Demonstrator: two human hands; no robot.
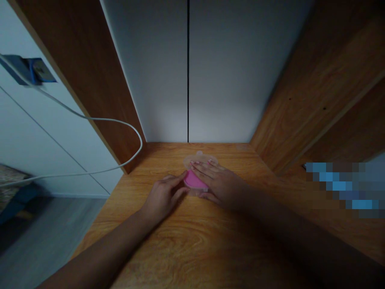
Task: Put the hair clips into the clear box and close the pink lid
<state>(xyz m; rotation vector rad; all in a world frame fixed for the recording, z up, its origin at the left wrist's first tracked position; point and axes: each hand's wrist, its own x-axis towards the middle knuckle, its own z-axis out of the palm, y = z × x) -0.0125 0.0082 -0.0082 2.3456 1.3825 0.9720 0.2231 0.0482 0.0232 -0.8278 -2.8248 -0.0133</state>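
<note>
On the wooden surface lies a shallow pink round item (195, 180) with a clear rim; its exact kind cannot be made out. Just beyond it, partly under my fingers, is a clear, rounded plastic piece (200, 156) with a small tab at its far side, perhaps a lid. My left hand (164, 194) pinches the pink item's left edge between thumb and fingers. Across its right part and the clear piece, my right hand (224, 182) lies flat with fingers stretched out, its thumb at the near edge. My right hand hides part of both pieces.
A white cable (132, 126) loops over the left side near a brown upright panel (90, 72). White panels (222, 80) stand behind the wooden surface (180, 249). To the right is a wooden side panel (300, 104). A blue wall socket box (33, 70) is at far left.
</note>
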